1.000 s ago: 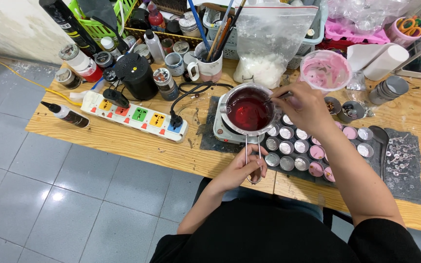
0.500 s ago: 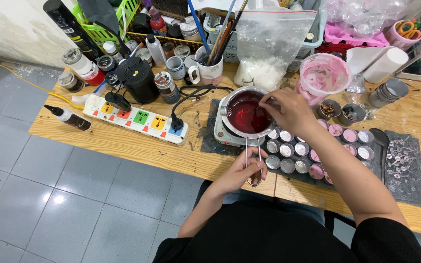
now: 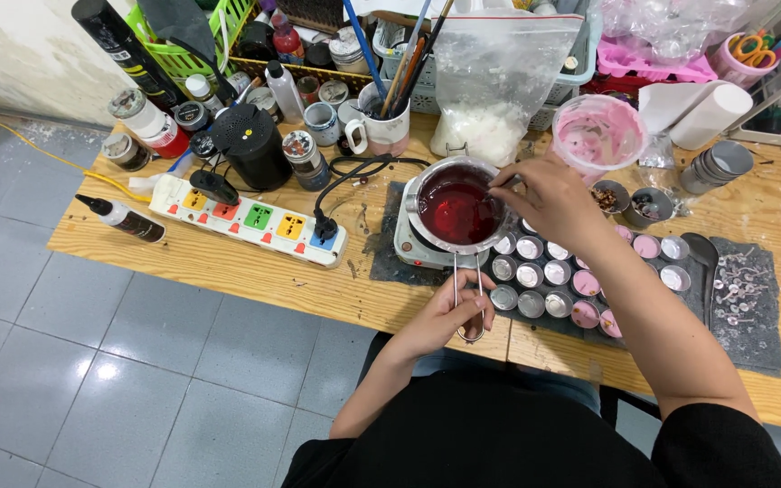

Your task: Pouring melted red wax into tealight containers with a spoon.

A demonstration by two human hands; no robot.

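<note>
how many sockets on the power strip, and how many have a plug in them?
5 sockets on the white power strip, in a row along its length: yellow, red, green, yellow, blue from the far-left end. 2 are plugged: the red one by a black adapter and the blue one by a black plug.

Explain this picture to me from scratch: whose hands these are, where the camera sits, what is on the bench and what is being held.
There is no machine here: a person works with two bare hands, and the one camera sits on their head, looking down. The left hand has its grip on the wire handle of a small metal pot of dark red liquid, which sits on a little electric hotplate. The right hand pinches a thin stirrer at the pot's rim; it is too small to tell what kind. Beside the pot, on the wooden bench, stand rows of small round tins, some filled pink. Further back are a power strip, a bag of white flakes and a pink-smeared cup.
</note>
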